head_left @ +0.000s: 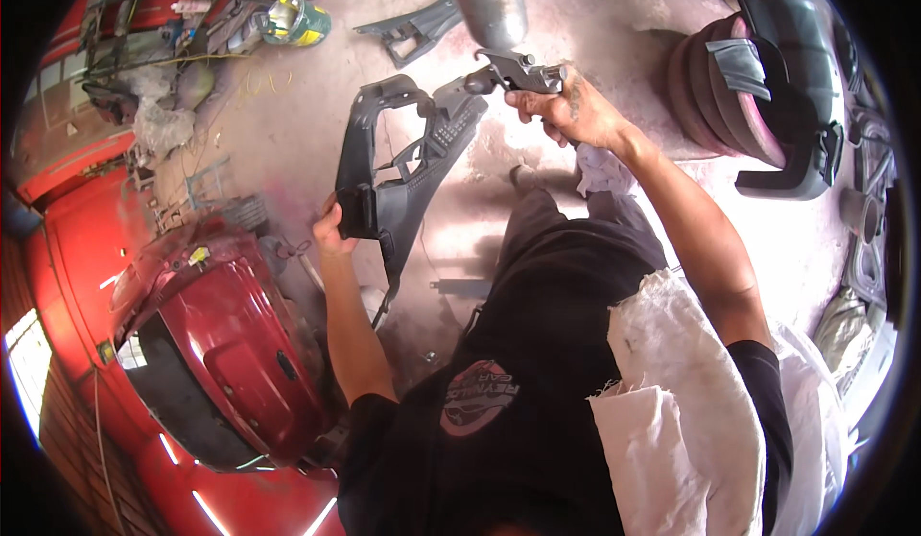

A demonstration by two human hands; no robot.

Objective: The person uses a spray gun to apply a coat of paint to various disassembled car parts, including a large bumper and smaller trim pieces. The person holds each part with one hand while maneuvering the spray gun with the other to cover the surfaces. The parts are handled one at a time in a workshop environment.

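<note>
Head view: where is the panel (413, 200)?

Raised over the floor (273, 142), between the hands: to the right of the left hand (333, 229), to the left of the right hand (585, 114).

State the condition of each hand.

Left: fingers curled about the panel's left edge, gripping it. Right: wrapped round the grip of the spray gun (530, 76). Trigger position cannot be told.

Long axis of the panel?

Slanted. It runs from the upper right, by the gun's nozzle (479, 81), down to a narrow tip at the lower left, near the left forearm.

Which hand is nearer?

Left, in direct contact. Right stands apart, with the gun in between.

Governing relation?

Nozzle faces left, toward the panel's upper end. The gap between them cannot be judged from this angle.
</note>
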